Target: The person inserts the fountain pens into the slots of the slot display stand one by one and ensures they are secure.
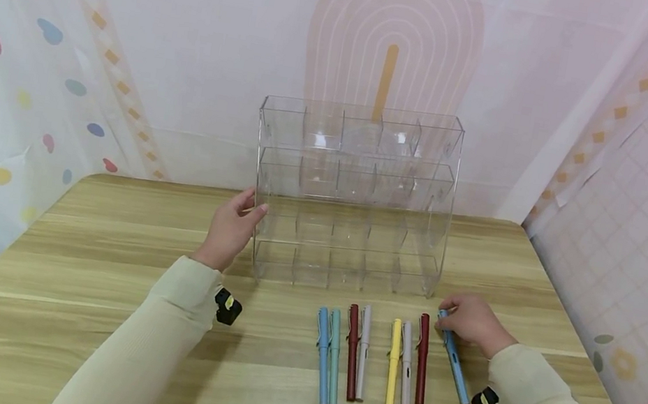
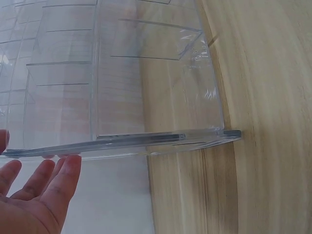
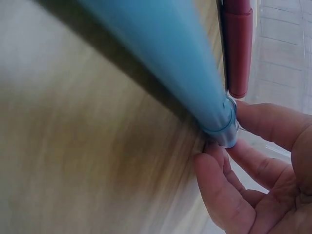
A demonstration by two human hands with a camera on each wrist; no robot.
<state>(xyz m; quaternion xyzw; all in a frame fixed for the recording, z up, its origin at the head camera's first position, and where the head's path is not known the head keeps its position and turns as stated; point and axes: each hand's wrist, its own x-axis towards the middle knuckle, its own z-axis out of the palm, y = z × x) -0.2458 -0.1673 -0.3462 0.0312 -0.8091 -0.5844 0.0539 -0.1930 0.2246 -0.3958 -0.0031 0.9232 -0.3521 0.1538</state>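
A clear acrylic organizer with tiered, divided compartments stands upright on the table. My left hand holds its left side panel, thumb at the front edge. The fingertips rest against the panel's outer face in the left wrist view. To the right of the organizer, my right hand pinches the clip end of a blue capped pen. The pen slants over the wood, its other end toward me. Close beside it lies a dark red pen, which also shows in the right wrist view.
More capped pens lie side by side before the organizer: a blue one, a teal one, a dark red one, a yellow one and two grey-lilac ones. Patterned cloth hangs behind the wooden table.
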